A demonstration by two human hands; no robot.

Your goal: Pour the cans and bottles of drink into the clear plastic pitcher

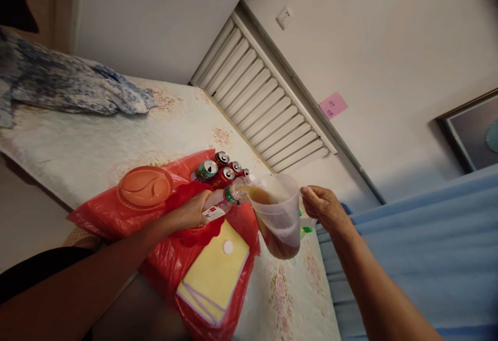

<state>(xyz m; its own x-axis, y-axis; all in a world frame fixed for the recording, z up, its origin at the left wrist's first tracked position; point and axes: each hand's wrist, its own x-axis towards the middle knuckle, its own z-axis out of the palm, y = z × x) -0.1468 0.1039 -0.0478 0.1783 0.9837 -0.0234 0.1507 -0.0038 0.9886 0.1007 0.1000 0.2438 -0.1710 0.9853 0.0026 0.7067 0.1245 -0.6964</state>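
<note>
My right hand (pixel 324 207) is closed round the handle of a clear plastic measuring jug (pixel 278 227). The jug is tipped to the left, with brown liquid inside reaching its spout. My left hand (pixel 194 210) grips a clear plastic bottle (pixel 218 201) with a green and a white label. The bottle's mouth is at the jug's spout; whether they touch I cannot tell. Beneath the bottle lies a red scalloped plate or tray (pixel 179 195), partly hidden by my left hand. A white bottle cap (pixel 227 247) rests on a folded yellow cloth (pixel 218 273).
Several opened drink cans (pixel 223 176) stand behind the bottle. An orange round lid or dish (pixel 145 187) sits on red plastic sheeting (pixel 97 221) over a floral tablecloth (pixel 187 120). A patterned cloth (pixel 73 81) lies far left. A radiator (pixel 268 102) lines the wall; a blue curtain (pixel 412 242) hangs right.
</note>
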